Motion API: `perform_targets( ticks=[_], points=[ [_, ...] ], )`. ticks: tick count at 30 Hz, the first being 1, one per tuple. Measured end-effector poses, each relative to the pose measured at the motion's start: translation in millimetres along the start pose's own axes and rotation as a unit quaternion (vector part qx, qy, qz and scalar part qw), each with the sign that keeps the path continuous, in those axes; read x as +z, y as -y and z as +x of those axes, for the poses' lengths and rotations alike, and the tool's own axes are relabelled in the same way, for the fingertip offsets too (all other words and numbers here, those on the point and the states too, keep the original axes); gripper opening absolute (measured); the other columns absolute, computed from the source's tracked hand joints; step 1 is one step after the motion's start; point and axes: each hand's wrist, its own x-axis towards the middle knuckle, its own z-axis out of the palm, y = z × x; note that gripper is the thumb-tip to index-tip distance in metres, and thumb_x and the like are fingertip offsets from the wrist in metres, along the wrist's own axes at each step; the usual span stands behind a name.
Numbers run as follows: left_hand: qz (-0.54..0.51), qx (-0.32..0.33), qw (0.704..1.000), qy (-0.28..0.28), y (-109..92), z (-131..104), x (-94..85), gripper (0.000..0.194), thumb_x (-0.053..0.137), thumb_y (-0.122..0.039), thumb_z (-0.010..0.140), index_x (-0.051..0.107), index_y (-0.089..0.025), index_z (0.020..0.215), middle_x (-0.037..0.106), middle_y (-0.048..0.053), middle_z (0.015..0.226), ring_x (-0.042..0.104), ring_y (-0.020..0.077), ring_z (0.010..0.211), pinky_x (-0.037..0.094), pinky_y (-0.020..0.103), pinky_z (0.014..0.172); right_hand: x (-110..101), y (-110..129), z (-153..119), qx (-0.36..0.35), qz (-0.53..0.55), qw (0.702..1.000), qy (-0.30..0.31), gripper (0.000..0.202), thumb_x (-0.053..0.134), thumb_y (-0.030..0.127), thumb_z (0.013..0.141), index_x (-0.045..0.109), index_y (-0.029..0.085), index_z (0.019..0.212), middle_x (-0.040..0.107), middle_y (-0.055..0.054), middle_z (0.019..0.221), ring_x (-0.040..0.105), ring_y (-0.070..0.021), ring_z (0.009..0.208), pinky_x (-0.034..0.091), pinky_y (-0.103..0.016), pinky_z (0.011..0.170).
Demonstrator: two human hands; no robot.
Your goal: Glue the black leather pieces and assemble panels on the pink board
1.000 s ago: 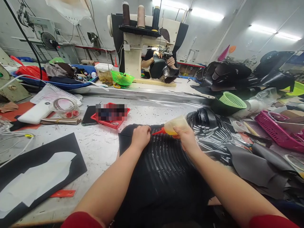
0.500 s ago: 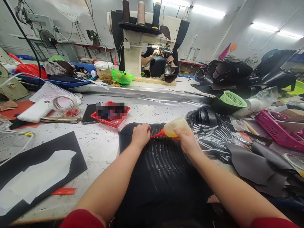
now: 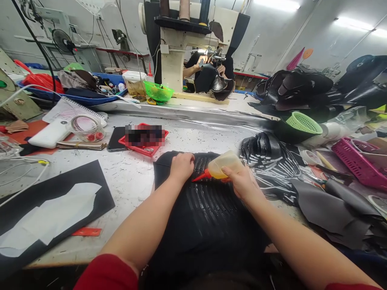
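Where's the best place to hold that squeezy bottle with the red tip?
Probably the wide, back end of the bottle, coming from the person's right, as the right hand does. The bottle is tilted, with its thin red tip pointing left and down toward the black material, so gripping the back leaves the tip free.

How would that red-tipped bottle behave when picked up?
The bottle in the right hand is probably light: its translucent body looks only partly filled. The liquid pooled low would likely slosh. Its slim red nozzle might bend if pushed.
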Motion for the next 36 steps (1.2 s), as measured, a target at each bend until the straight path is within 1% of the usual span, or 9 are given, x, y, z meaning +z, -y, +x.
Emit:
perform_targets(
  ticks=[5,10,13,16,24,29,32,36],
  points=[
    [0.005,0.002,1.000,0.000,-0.5,-1.0,0.0,0.016,0.047,-0.013,0.079,0.059,-0.021,0.084,0.065,0.002,0.092,0.054,0.0206,0.090,0.039,0.034,0.078,-2.4,2.4,-10.5,0.009,0.003,1.000,0.014,0.052,0.083,0.041,0.039,0.056,0.018,0.078,0.061,0.000,0.067,0.056,-0.0171,0.057,0.047,-0.025,0.038],
    [0.007,0.001,1.000,-0.001,-1.1,-0.6,0.2,0.016,0.047,-0.013,0.078,0.060,-0.021,0.084,0.065,0.002,0.092,0.054,0.0212,0.091,0.039,0.034,0.078,-4.7,12.5,-22.9,0.021,-0.021,0.999,0.023,0.052,0.081,0.041,0.043,0.055,0.019,0.082,0.061,0.000,0.069,0.058,-0.0183,0.061,0.048,-0.025,0.040],
    [0.008,0.000,1.000,-0.001,-1.3,-0.1,0.9,0.016,0.047,-0.013,0.078,0.060,-0.021,0.084,0.065,0.002,0.093,0.054,0.0214,0.091,0.039,0.034,0.078,-6.8,15.8,-28.1,0.036,-0.029,0.999,0.023,0.053,0.081,0.040,0.043,0.054,0.019,0.084,0.061,0.000,0.070,0.058,-0.0185,0.062,0.048,-0.024,0.040],
    [0.009,0.001,1.000,-0.001,-1.2,0.1,1.7,0.016,0.047,-0.014,0.079,0.060,-0.021,0.083,0.065,0.002,0.093,0.054,0.0213,0.092,0.038,0.034,0.079,-10.7,15.2,-31.7,0.036,-0.019,0.999,0.032,0.053,0.080,0.039,0.043,0.054,0.020,0.084,0.061,0.001,0.069,0.057,-0.0175,0.060,0.046,-0.022,0.037],
    [0.012,0.003,1.000,-0.008,-1.0,0.7,2.2,0.016,0.046,-0.013,0.078,0.060,-0.021,0.083,0.065,0.002,0.091,0.054,0.0215,0.090,0.038,0.034,0.078,-23.7,12.4,-38.7,0.045,-0.026,0.996,0.074,0.042,0.078,0.037,0.047,0.058,0.017,0.078,0.061,-0.002,0.071,0.056,-0.0161,0.058,0.044,-0.020,0.034],
    [0.013,0.002,1.000,-0.010,-2.2,0.2,0.7,0.016,0.046,-0.013,0.078,0.060,-0.021,0.082,0.065,0.002,0.092,0.054,0.0216,0.090,0.038,0.034,0.078,-26.6,13.9,-41.5,0.054,-0.019,0.995,0.076,0.040,0.078,0.036,0.047,0.061,0.017,0.077,0.060,-0.001,0.066,0.054,-0.0147,0.054,0.042,-0.018,0.032],
    [0.014,0.003,1.000,-0.010,-2.8,0.0,0.9,0.017,0.046,-0.012,0.078,0.060,-0.021,0.083,0.065,0.002,0.092,0.054,0.0217,0.091,0.038,0.034,0.079,-29.8,13.6,-43.5,0.060,-0.020,0.995,0.083,0.039,0.078,0.036,0.047,0.062,0.017,0.078,0.061,-0.002,0.067,0.055,-0.0154,0.055,0.042,-0.018,0.032],
    [0.014,0.003,1.000,-0.010,-2.8,0.2,1.6,0.017,0.046,-0.013,0.078,0.060,-0.020,0.084,0.065,0.002,0.094,0.054,0.0217,0.092,0.038,0.034,0.080,-38.2,8.1,-45.4,0.046,-0.026,0.993,0.103,0.038,0.077,0.038,0.050,0.063,0.016,0.079,0.063,-0.004,0.072,0.057,-0.0173,0.058,0.043,-0.019,0.032]
  ],
)
